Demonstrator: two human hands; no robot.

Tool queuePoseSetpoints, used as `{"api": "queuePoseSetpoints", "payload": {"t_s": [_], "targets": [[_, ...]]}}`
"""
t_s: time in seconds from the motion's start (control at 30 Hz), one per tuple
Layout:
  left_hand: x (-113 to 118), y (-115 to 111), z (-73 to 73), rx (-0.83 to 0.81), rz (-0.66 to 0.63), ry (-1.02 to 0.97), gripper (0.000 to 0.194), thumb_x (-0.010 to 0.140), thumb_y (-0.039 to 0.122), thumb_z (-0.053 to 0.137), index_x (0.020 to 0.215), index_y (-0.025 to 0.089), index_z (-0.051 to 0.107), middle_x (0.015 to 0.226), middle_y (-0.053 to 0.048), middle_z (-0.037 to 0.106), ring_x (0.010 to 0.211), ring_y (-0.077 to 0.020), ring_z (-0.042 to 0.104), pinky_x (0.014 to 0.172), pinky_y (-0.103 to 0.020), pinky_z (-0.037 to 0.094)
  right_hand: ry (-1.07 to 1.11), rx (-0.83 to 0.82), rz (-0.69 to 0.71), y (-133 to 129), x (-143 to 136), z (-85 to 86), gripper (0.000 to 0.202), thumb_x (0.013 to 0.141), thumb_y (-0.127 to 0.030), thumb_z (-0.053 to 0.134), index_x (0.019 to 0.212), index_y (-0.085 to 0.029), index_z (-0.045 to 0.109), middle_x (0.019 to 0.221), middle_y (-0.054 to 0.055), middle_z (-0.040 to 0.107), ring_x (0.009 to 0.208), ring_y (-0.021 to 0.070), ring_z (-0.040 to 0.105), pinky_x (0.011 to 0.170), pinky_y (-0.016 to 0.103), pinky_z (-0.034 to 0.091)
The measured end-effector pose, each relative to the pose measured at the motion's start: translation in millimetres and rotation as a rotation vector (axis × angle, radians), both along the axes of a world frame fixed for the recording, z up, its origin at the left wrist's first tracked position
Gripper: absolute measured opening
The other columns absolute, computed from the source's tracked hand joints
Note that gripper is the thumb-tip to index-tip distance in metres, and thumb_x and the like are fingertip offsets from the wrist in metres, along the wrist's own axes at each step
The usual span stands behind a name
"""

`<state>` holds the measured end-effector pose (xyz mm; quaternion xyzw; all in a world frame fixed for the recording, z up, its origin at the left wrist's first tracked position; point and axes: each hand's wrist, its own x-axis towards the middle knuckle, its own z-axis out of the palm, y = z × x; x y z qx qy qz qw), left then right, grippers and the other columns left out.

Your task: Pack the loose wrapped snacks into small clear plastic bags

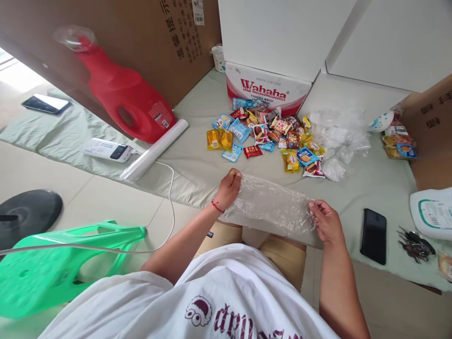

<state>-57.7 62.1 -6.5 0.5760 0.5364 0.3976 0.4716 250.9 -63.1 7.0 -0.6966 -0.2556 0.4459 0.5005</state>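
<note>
A clear plastic bag [271, 202] is stretched flat between my two hands, above the front edge of the cloth-covered surface. My left hand [229, 187] pinches its left end, thumb on top; a red string circles that wrist. At the other end my right hand [325, 220] grips the bag's edge between thumb and fingers. Beyond the bag lies a heap of small wrapped snacks [261, 134] in blue, red, yellow and brown packets. To their right sits a pile of crumpled clear plastic bags [339, 136].
A Wahaha carton [268, 89] stands behind the snacks. On the left are a red jug [123, 94], a roll of clear plastic [155, 149], a power bank [108, 149] with a cable, and a green stool [45, 268]. A black phone [374, 236] and keys [416, 246] lie right.
</note>
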Motion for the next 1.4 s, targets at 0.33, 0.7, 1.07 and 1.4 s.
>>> {"api": "queuePoseSetpoints", "payload": {"t_s": [0.33,0.7,1.07,1.4], "targets": [[8,21,-16.0,0.018,-0.051,0.123,0.024,0.1,0.04,0.045,0.082,0.024,0.045,0.063,0.005,0.043,0.058,-0.0145,0.043,0.06,-0.027,0.034,-0.707,0.062,-0.066,-3,7,-10.3,0.037,0.081,-0.055,0.071,0.091,-0.019,0.068,0.081,0.003,0.062,0.066,0.0152,0.05,0.068,0.031,0.044],[30,17,-14.2,-0.244,0.073,-0.222,0.025,0.095,0.038,0.057,0.078,0.023,0.046,0.055,0.008,0.043,0.044,-0.0096,0.036,0.047,-0.023,0.029,-1.215,0.585,0.598,12,-139,-21.5,0.022,0.096,-0.029,0.067,0.117,-0.026,0.07,0.113,0.011,0.067,0.102,0.0253,0.056,0.093,0.043,0.045],[12,-2,-1.4,-0.371,0.231,-0.545,0.026,0.088,0.042,0.064,0.1,0.024,0.05,0.089,0.0,0.062,0.072,-0.0118,0.062,0.059,-0.022,0.047,-0.345,0.335,0.357,33,-143,-16.5,0.022,0.097,-0.044,0.06,0.092,-0.023,0.066,0.077,0.0,0.063,0.063,0.0137,0.052,0.06,0.027,0.042],[20,-60,9.0,-0.241,-0.031,-0.398,0.034,0.074,0.045,0.083,0.091,0.018,0.069,0.093,-0.005,0.067,0.085,-0.0169,0.062,0.075,-0.028,0.048,0.125,0.214,0.231,35,-159,-3.9,0.037,0.084,-0.058,0.071,0.089,-0.022,0.064,0.064,-0.005,0.057,0.047,0.0087,0.041,0.044,0.023,0.031]]}}
